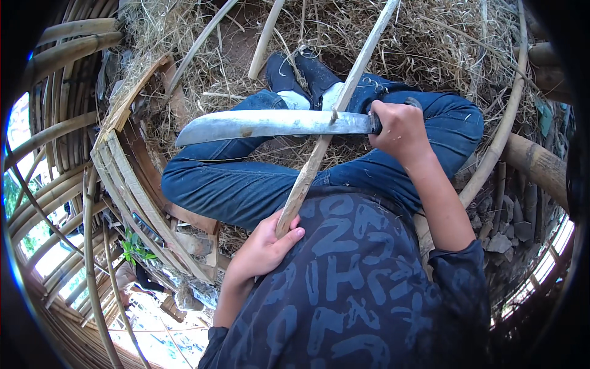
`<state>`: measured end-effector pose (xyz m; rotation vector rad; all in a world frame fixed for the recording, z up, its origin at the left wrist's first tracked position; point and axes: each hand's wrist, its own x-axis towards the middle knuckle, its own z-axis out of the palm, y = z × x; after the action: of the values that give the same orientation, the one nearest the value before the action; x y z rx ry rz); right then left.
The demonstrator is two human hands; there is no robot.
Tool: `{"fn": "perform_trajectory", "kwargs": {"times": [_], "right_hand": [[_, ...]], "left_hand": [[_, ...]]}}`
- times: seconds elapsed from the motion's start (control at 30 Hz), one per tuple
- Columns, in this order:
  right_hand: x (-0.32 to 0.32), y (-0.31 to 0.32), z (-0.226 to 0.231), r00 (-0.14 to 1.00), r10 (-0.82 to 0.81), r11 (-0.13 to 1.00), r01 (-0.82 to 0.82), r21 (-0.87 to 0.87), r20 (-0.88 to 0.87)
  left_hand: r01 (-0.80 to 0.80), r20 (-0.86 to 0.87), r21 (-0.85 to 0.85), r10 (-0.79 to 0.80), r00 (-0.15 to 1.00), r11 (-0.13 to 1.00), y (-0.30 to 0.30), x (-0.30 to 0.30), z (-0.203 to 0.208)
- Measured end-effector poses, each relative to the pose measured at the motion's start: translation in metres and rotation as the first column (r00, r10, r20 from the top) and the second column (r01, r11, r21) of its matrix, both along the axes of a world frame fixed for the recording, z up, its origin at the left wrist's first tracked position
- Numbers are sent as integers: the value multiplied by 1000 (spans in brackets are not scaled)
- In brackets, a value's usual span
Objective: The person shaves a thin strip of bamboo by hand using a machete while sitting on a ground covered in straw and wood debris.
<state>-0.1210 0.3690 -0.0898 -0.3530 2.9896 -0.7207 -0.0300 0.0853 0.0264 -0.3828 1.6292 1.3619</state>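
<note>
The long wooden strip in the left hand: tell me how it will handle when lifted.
The wooden strip is probably fairly stiff, as it runs straight from the left hand past the machete. Being slender, it is likely light for its length. Gripped near one end, it may feel front-heavy.

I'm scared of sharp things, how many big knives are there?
1: a big knife, held by the right hand across the wooden strip. More could hide under the shavings.

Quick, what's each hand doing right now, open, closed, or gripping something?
Left hand: closed around the lower end of the wooden strip.
Right hand: closed, holding the big knife by its handle.
</note>
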Motion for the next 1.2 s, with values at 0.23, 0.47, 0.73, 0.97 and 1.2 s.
{"fn": "perform_trajectory", "kwargs": {"times": [0.23, 0.47, 0.73, 0.97, 1.2], "right_hand": [[-18, 35, -8, 970, -240, 967, 234, 101, 50], [-38, 94, 5, 843, -522, 836, 476, 274, 128], [17, -19, 21, 960, -159, 977, 187, -103, 232], [6, -34, 10, 983, 67, 987, -40, -155, 171], [-10, -21, -9, 996, 59, 994, -53, -98, 65]], "left_hand": [[5, 101, -16, -4, 995, 1000, -27, 9, 17], [-32, 200, 112, 9, 980, 993, -39, 23, 15], [35, 141, 38, -40, 989, 999, -32, 8, 11], [77, 135, -39, -71, 988, 996, -29, 5, 16], [110, 81, -16, -109, 991, 994, -25, 5, 15]]}}
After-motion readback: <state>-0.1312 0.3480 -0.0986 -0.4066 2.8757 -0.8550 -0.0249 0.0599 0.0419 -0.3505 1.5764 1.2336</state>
